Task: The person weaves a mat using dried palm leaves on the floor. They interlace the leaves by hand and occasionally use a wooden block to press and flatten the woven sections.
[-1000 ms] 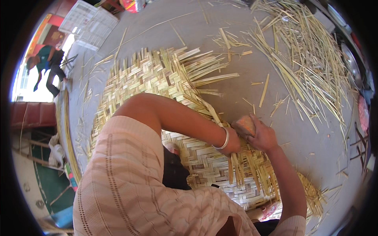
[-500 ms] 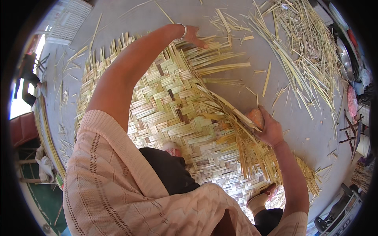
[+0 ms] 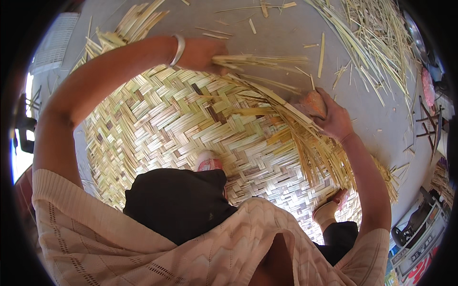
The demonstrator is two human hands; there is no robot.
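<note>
A: Where's the mat?

B: The woven mat of flat, pale yellow-green strips (image 3: 162,124) fills the centre of the frame, lying on the grey floor (image 3: 291,28).

A: And the hands?

B: The left hand (image 3: 202,55), upper centre, seems curled round a bunch of loose, straw-coloured strip ends (image 3: 262,60) pointing right; its fingertips are mostly hidden. The right hand (image 3: 335,117), right of centre, is wrapped round a rough, orange-red, brick-like block (image 3: 314,104), at the folded yellow fringe of strips (image 3: 305,150) along the mat's edge.

A: How would they handle?

B: I'd judge the strips light and springy, fairly stiff lengthwise, smooth enough to slide, and liable to split at a sharp crease. Gather several together, close to the weave, rather than pulling one by its tip. The block looks hard and heavy for its size; its dry, rough sides should suit a full-palm grip.

A: Anything underfoot?

B: A red-patterned shoe (image 3: 210,162) rests on the weave, mid-frame.
</note>
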